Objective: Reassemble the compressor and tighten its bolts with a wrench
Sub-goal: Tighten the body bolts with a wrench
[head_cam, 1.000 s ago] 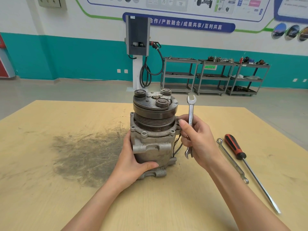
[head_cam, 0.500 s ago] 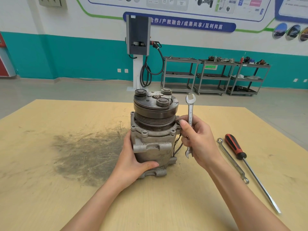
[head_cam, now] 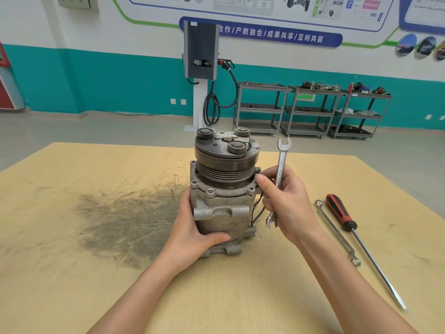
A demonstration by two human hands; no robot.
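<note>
The compressor (head_cam: 224, 196) stands upright near the middle of the wooden table (head_cam: 72, 285); its long axis runs vertical, with the grooved pulley and clutch plate at the top and the mounting lugs at the base, resting on the table. The left hand (head_cam: 192, 235) grips the lower housing from the left side, thumb wrapped across the front face; the right hand (head_cam: 286, 208) holds an open-ended wrench (head_cam: 279, 177) in curled fingers, its index fingertip touching the flange at the right side of the compressor. The wrench stands nearly vertical, just beside the pulley; one open end points up above the hand, the other protrudes below the palm; neither end is seated on a bolt. A thin black cable hangs at the right side of the housing, between body and right hand. To the right, apart from the compressor, a ring spanner (head_cam: 337, 232) and a red-handled screwdriver (head_cam: 356, 239) lie side by side, diagonal on the table. A dark smudge (head_cam: 125, 222) marks the tabletop to the left; metal shelf carts (head_cam: 310, 109) stand against the far wall.
</note>
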